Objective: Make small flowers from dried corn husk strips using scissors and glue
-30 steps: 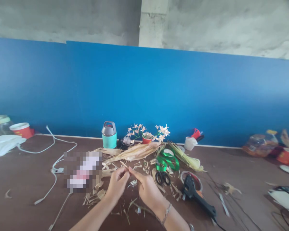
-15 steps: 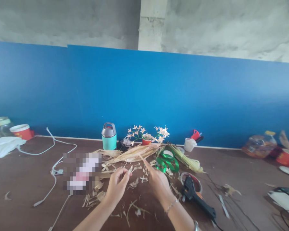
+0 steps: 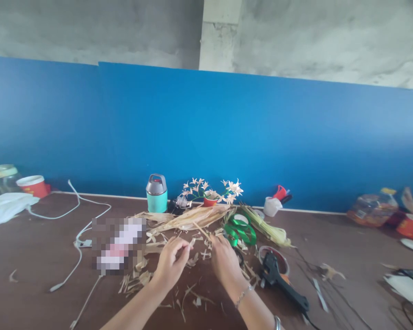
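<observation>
Between the thumb and fingers of my left hand [image 3: 173, 262] is a small pale husk piece [image 3: 192, 242]. My right hand [image 3: 224, 260] is closed around a thin tan stick [image 3: 201, 230], its tip pointing forward and left. The two hands are apart, low over the table. Ahead of them lies a bundle of dried corn husks [image 3: 189, 217]. Cut husk scraps [image 3: 192, 261] are scattered beneath and around my hands. Behind the bundle stands a red pot [image 3: 210, 200] with pale husk-like flowers [image 3: 232, 189] on green stems.
Right of my right hand are a green ribbon [image 3: 240, 231], a roll of tape [image 3: 284, 261] and a black glue gun [image 3: 278, 277]. A teal flask [image 3: 157, 201] stands at the back. White cables [image 3: 78, 247] run across the left side. A blue partition [image 3: 261, 137] borders the table.
My left hand has shifted slightly right with the husk piece. My right hand has drawn a little left, the stick's tip moving left too.
</observation>
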Available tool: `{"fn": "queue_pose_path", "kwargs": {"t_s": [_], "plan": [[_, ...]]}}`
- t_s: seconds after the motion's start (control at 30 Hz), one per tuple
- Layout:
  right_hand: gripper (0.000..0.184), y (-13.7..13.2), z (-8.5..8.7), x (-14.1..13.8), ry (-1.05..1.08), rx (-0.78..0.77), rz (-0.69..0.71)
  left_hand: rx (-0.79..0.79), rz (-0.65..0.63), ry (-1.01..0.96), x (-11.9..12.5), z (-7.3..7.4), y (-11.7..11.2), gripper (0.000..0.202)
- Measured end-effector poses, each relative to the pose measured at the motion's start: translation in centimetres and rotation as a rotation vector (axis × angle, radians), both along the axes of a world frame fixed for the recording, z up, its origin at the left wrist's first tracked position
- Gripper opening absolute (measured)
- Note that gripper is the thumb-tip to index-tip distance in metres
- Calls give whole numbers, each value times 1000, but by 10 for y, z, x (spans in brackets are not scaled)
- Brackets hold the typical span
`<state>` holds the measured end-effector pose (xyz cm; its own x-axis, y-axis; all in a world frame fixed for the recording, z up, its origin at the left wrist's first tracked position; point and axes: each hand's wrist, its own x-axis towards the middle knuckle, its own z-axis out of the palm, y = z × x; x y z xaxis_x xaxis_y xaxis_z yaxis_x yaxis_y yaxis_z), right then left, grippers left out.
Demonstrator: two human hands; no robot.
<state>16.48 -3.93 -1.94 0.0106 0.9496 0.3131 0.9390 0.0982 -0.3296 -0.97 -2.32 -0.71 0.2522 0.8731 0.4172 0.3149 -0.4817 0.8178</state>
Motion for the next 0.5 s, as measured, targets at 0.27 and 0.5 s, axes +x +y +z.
{"fn": "queue_pose_path", "kwargs": {"t_s": [0.27,0.5], "plan": [[39,-10,24,-17,871,-175,262,-104,27,-53,-1,-9,7,20],[38,-10,22,-22,1137,-430,242,-248,-33,-140,2,-3,4,21]]}}
